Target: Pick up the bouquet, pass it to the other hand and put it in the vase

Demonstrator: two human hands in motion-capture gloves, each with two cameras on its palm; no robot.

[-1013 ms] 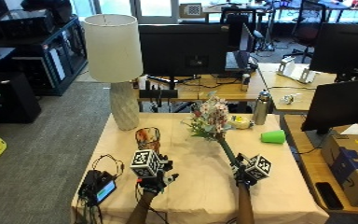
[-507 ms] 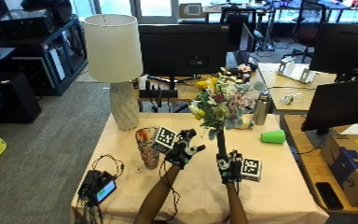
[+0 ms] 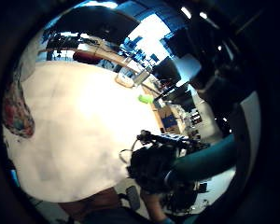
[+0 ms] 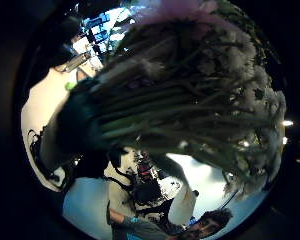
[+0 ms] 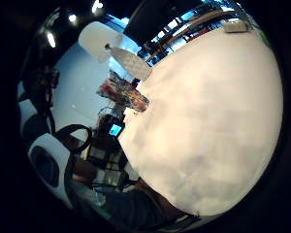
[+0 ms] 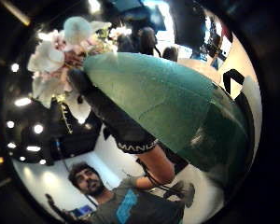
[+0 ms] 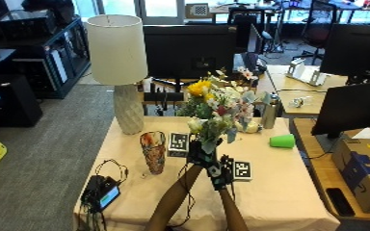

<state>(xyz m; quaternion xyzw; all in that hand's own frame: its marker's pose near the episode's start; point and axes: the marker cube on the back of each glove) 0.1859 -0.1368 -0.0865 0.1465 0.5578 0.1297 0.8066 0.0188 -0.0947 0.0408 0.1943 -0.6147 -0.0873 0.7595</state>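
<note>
Two gloved hands meet over the middle of the cloth-covered surface (image 7: 281,183), and between them the bouquet (image 7: 218,108) stands upright, its blooms spreading toward twelve o'clock. The lamp (image 7: 117,67) rises at the surface's eleven o'clock corner. The bouquet's stems run down into the left hand (image 7: 201,153), whose fingers curl round them; the left thumb-side palm view is filled with stems and blossoms at close range. The right hand (image 7: 222,171) sits just beside and below the left, at its five o'clock; whether its fingers touch the stems I cannot tell, though its thumb-side view shows a broad green leaf close to the palm. The vase (image 7: 153,152), patterned in red and orange, stands upright on the surface at nine o'clock of the hands, apart from them. A green cup (image 7: 283,141) lies at three o'clock.
</note>
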